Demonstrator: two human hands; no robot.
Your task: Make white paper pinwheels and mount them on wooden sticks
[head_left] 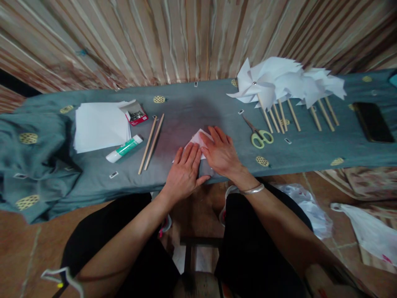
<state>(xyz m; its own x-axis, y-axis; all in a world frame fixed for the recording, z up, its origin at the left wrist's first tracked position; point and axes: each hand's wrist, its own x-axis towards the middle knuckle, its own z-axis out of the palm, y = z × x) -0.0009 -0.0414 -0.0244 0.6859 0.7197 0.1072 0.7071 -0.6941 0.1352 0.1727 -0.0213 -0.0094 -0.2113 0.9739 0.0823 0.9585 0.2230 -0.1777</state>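
Observation:
A small folded piece of white paper [200, 135] lies near the front edge of the cloth-covered table, mostly hidden under both hands. My left hand [185, 169] rests flat on its left part, fingers stretched forward and thumb out to the side. Across the paper's right part lies my right hand [221, 153], fingers extended and palm down, its thumb close to the left fingertips. Left of my hands are two wooden sticks [151, 143]. Green-handled scissors [259, 135] lie to the right.
At left are a stack of white paper [101, 126], a glue stick [124, 148] and an open box of metal pins [136, 114]. Several paper pinwheels [263, 80] on sticks lie at back right, with a black phone [373, 123] beyond. Plastic bags [369, 227] are on the floor.

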